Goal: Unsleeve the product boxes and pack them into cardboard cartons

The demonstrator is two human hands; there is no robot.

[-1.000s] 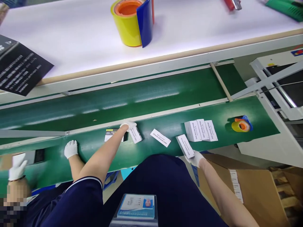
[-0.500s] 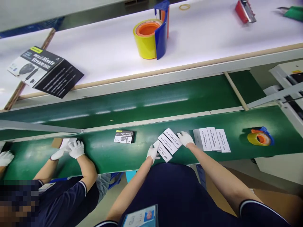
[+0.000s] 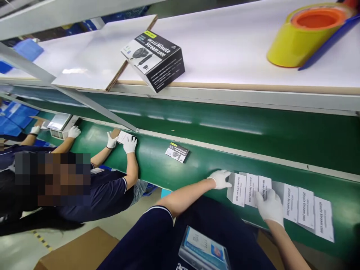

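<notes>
On the green conveyor belt (image 3: 157, 168) a row of three white boxes (image 3: 251, 190) printed "Minute Stream 1000" lies between my gloved hands. My left hand (image 3: 221, 179) is at the row's left end, its fingers stretched out against the first box. My right hand (image 3: 270, 208) grips the row's right end, thumb and fingers over the near part of the third box. Just to the right, a second set of three matching boxes (image 3: 308, 210) lies in a slightly stepped row.
A black-and-white printed box (image 3: 177, 152) lies farther left on the belt. Co-workers' gloved hands (image 3: 129, 144) handle another box beyond it. Above, the white shelf (image 3: 225, 56) holds a larger printed box (image 3: 157, 56) and a yellow tape roll (image 3: 295, 45) in a blue dispenser.
The three boxes between my hands have turned from a slant to line up beside the other set. Both hands moved with them, and the view has swung left.
</notes>
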